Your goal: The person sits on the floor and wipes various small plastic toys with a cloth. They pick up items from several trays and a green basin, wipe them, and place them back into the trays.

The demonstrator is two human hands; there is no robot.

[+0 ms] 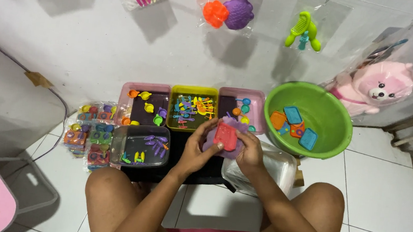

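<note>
You have both hands up at the centre of the view, your left hand [197,148] and your right hand [250,151] closed together around a small red tray [226,136] pressed against a purple piece [214,141] behind it, just in front of the row of sorting bins. As I judge it, the work is midway: finished packets [87,131] already lie stacked at 9 o'clock from your hands, while plenty of loose parts remain in the pink bin [143,105], the yellow bin [192,108], the clear tray [140,146] and the green basin [308,119] at 2 o'clock, which holds more orange and blue trays. The red tray's long axis runs roughly 12 to 6 o'clock, tilted slightly so its top leans toward 1 o'clock, and its open face points up at you. Whether the two pieces are snapped together yet, you cannot tell from here
</note>
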